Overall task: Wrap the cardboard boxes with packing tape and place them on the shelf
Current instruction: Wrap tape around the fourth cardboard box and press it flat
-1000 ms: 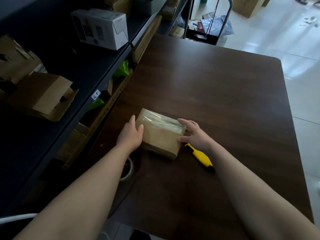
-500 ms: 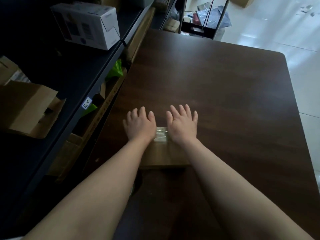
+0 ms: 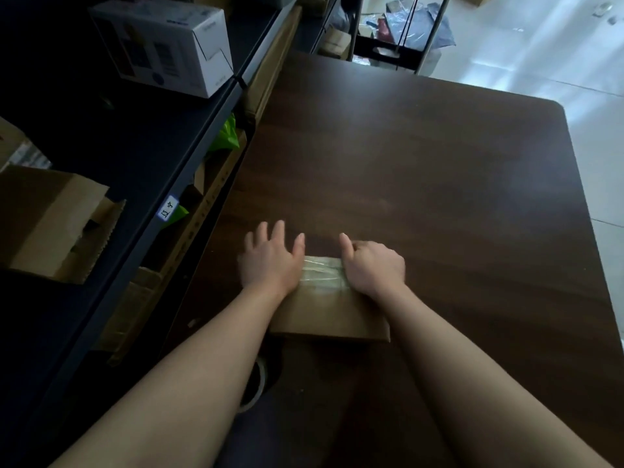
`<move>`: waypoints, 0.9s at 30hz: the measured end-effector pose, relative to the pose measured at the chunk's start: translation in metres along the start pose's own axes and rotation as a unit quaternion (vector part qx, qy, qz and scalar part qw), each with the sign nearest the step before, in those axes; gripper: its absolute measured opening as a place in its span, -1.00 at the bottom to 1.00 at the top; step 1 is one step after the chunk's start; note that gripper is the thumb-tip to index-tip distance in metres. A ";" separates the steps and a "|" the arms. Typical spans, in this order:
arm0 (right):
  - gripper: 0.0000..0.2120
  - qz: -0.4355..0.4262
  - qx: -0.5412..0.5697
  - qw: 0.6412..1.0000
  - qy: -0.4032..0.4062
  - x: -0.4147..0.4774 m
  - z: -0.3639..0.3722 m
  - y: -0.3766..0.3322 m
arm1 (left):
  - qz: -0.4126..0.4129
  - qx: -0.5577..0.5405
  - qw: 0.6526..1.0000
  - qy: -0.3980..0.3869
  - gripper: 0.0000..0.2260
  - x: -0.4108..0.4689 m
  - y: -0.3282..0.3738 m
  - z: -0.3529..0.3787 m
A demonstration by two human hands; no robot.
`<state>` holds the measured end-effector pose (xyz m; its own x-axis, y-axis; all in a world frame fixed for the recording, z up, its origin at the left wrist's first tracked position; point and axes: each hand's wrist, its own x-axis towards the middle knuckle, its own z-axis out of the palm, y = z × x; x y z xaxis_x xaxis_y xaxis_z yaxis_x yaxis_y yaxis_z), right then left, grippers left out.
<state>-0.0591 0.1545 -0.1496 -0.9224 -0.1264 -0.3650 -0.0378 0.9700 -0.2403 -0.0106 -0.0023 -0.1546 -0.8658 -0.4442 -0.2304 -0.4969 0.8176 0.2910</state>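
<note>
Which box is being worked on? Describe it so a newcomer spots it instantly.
Start at the dark wooden table. Near its left side, a flat cardboard box lies under the left hand and right hand. Unlike the open cardboard box and white carton on the shelf, it bears a glossy tape band.

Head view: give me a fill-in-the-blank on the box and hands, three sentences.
The cardboard box lies on the dark wooden ___. A strip of clear ___ crosses its top between the left hand and right hand. The white box sits on the dark ___.
Missing: table; tape; shelf.
</note>
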 end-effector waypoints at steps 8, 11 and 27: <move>-0.60 -0.005 0.452 0.890 -0.059 0.006 0.004 0.033 | -0.066 -0.373 0.919 -0.113 -0.57 0.003 -0.010 0.007; -0.65 0.000 0.546 0.830 -0.114 0.007 0.013 0.043 | -0.070 -0.469 0.865 -0.166 -0.62 0.003 -0.014 0.009; -0.27 0.260 0.434 0.858 -0.091 -0.013 -0.009 0.040 | -0.288 -0.349 0.875 -0.172 -0.54 -0.013 -0.007 -0.019</move>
<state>-0.0522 0.1969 -0.1468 -0.6498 0.1688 -0.7412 0.7334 0.3957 -0.5528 0.0026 -0.0095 -0.1358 -0.4513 -0.4740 -0.7561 -0.8636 0.0185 0.5038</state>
